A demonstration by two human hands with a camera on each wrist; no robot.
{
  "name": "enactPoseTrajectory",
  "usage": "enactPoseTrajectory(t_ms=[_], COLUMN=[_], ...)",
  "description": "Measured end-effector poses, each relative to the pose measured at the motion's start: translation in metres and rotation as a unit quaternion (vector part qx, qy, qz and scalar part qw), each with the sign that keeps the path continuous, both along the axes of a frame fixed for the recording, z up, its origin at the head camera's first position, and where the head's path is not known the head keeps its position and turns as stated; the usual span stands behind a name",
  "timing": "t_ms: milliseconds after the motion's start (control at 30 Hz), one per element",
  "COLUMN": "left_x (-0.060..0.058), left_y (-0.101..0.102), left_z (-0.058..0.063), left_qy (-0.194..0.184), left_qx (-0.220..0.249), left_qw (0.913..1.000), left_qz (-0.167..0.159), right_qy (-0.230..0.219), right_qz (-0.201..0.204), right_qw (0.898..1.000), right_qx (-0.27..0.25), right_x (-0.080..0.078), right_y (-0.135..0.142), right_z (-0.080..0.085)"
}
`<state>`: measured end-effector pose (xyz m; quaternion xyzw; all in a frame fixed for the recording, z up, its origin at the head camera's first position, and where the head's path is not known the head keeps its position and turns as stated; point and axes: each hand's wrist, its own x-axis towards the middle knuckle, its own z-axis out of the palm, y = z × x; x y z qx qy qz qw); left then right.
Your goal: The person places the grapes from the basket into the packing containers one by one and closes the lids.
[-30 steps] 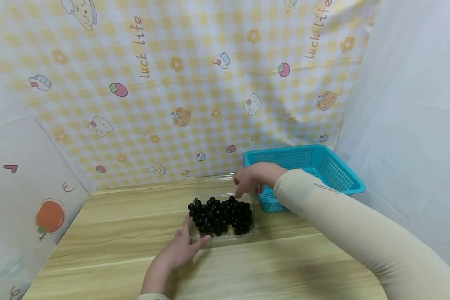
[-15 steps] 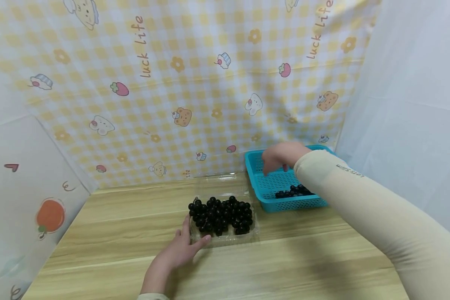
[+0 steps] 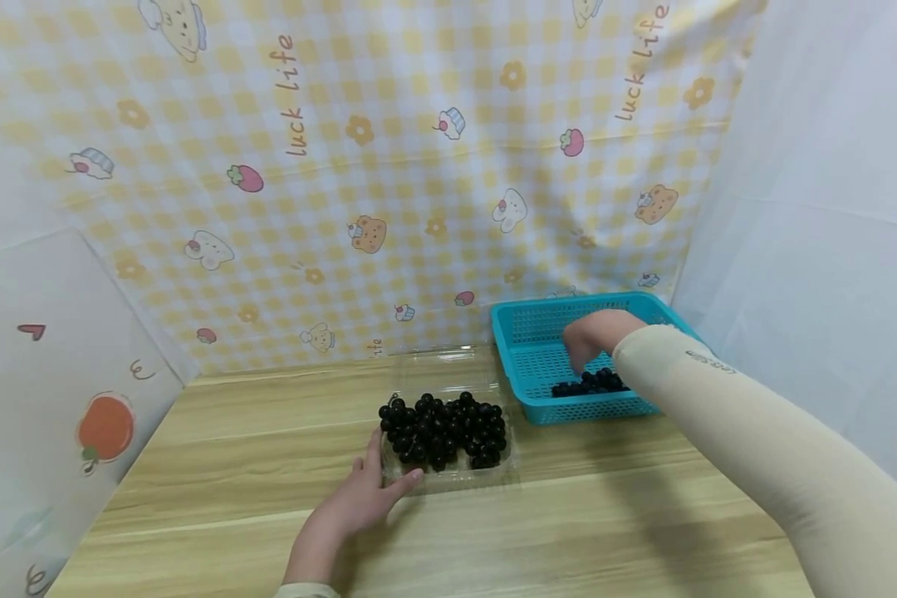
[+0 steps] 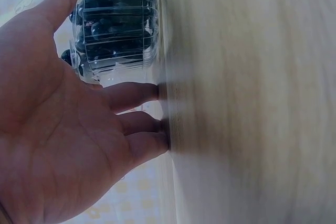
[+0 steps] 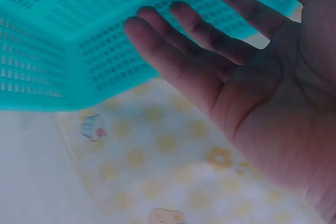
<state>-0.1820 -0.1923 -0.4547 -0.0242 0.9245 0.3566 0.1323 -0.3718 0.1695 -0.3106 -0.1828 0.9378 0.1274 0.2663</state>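
Head view: clear rectangular plastic clamshell (image 3: 459, 478) of round black grapes (image 3: 441, 430) sits on the wood-grain table (image 3: 217, 465), long axis 9-to-3. It's 2 o'clock from the nearer left hand (image 3: 355, 502), 8 from the right hand (image 3: 600, 335). Left wrist: straight fingers, just touching it. Right wrist: fingers spread, gripping nothing, by the blue plastic basket (image 5: 73, 72).

The container (image 3: 459, 477) is clear, glossy plastic with a ribbed wall; the dark grapes (image 3: 441, 428) are smooth and shiny. Perforated plastic forms the basket (image 3: 590, 410). The surface (image 3: 217, 465) shows wood grain, perhaps laminate. The checked backdrop (image 3: 411, 178) is softly creased cloth.
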Motion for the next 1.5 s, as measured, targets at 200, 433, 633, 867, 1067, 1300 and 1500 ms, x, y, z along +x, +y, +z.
enactPoseTrajectory(t_ms=[200, 433, 633, 867, 1067, 1300, 1500], left_x=[-0.001, -0.003, -0.002, -0.003, -0.003, -0.002, -0.002], left_y=[-0.001, -0.001, 0.000, 0.001, 0.001, 0.002, 0.001], left_z=[-0.001, -0.003, -0.003, -0.002, -0.002, -0.002, -0.002], left_qy=[0.000, 0.004, 0.000, -0.003, -0.001, -0.001, 0.002], left_qx=[0.000, -0.002, 0.001, 0.004, 0.002, 0.000, -0.004], left_qw=[1.0000, 1.0000, 1.0000, 1.0000, 1.0000, 1.0000, 1.0000], left_qz=[0.000, -0.002, -0.002, -0.002, -0.001, 0.000, 0.000], right_qy=[0.003, -0.015, -0.024, -0.027, -0.035, -0.061, -0.046], right_qz=[-0.004, -0.024, -0.033, 0.002, 0.008, -0.029, -0.002], right_qw=[1.000, 0.998, 0.998, 0.999, 0.998, 0.993, 0.996], right_qx=[-0.003, -0.051, -0.052, -0.044, -0.054, -0.093, -0.077], right_x=[-0.005, -0.010, -0.014, -0.014, -0.012, -0.012, -0.013], right_y=[0.016, 0.029, 0.030, 0.031, 0.032, 0.041, 0.045], right_z=[-0.017, -0.035, -0.048, -0.049, -0.046, -0.046, -0.047])
